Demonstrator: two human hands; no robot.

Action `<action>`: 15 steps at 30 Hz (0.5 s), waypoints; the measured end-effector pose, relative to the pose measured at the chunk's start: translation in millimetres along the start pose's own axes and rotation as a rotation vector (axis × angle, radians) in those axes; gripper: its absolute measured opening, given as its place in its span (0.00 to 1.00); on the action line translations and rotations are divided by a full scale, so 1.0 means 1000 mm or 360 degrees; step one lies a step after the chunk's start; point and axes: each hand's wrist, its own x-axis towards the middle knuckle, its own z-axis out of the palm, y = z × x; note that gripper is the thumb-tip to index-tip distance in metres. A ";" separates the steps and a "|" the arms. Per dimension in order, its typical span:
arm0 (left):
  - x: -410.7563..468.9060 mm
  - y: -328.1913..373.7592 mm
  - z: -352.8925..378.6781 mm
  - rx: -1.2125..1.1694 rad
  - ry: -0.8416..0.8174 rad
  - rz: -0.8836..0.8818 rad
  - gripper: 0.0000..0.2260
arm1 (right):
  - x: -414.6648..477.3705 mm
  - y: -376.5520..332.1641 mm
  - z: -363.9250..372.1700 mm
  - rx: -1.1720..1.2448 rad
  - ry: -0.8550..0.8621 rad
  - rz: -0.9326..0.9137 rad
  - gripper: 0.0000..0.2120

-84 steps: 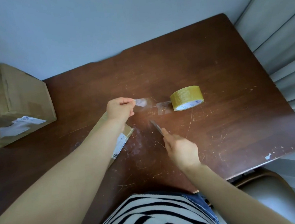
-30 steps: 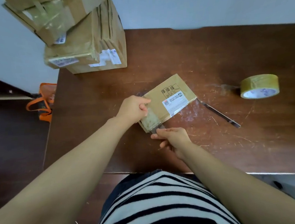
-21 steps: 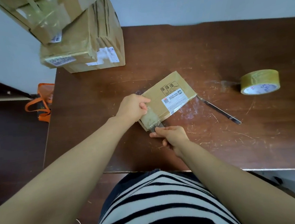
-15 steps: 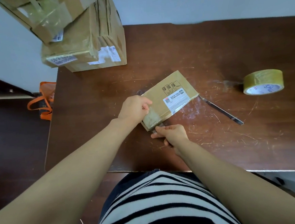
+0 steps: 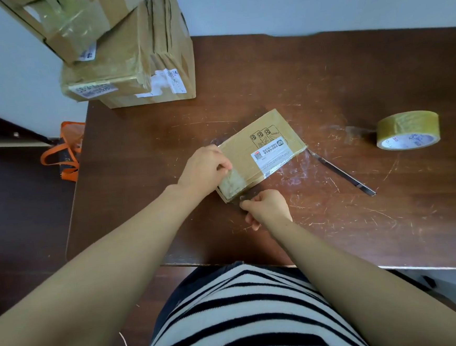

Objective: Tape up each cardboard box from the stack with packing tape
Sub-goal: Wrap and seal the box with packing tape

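Brown wooden desk point(image 5: 323, 83): flat tan cardboard box point(image 5: 243, 155), likely light, stiff, best held at edges; left grip point(image 5: 204, 169), right grip point(image 5: 269, 207) pinching clear tape strip point(image 5: 232, 184) at 7 o'clock corner.

1. Flat box point(image 5: 263, 148) lies askew on the bench point(image 5: 335, 232), near its middle.
2. Stack of boxes point(image 5: 130, 57): behind and left of the flat box, well apart.
3. Tape roll point(image 5: 407, 130): right of the flat box, well apart.
4. Cutter point(image 5: 343, 173): between the flat box and the tape roll, just beside the box.
5. Left hand point(image 5: 204, 169) on the flat box's left end, right hand point(image 5: 267, 206) just before its near corner; both pinch a tape strip point(image 5: 231, 182) over that end.
6. Bag point(image 5: 65, 153): on the floor, left of the flat box.
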 end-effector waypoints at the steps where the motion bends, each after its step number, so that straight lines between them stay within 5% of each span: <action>1: -0.006 -0.002 0.004 0.0026 0.0101 0.0098 0.09 | -0.003 0.001 -0.001 0.0124 0.0017 -0.0010 0.10; 4: -0.032 -0.010 0.021 0.0101 0.0354 0.0342 0.13 | -0.016 0.003 -0.007 0.0778 0.0003 0.0052 0.06; 7: -0.043 -0.013 0.036 0.0200 0.0265 0.0170 0.23 | -0.017 -0.004 -0.005 0.1377 -0.0119 0.0241 0.04; 11: -0.042 -0.008 0.032 0.0108 0.0098 -0.0013 0.30 | -0.010 -0.017 0.002 0.1615 -0.0170 0.0367 0.05; 15: -0.037 -0.013 0.026 0.0033 0.0232 -0.0016 0.23 | -0.005 -0.024 0.006 0.1627 -0.0131 0.0395 0.08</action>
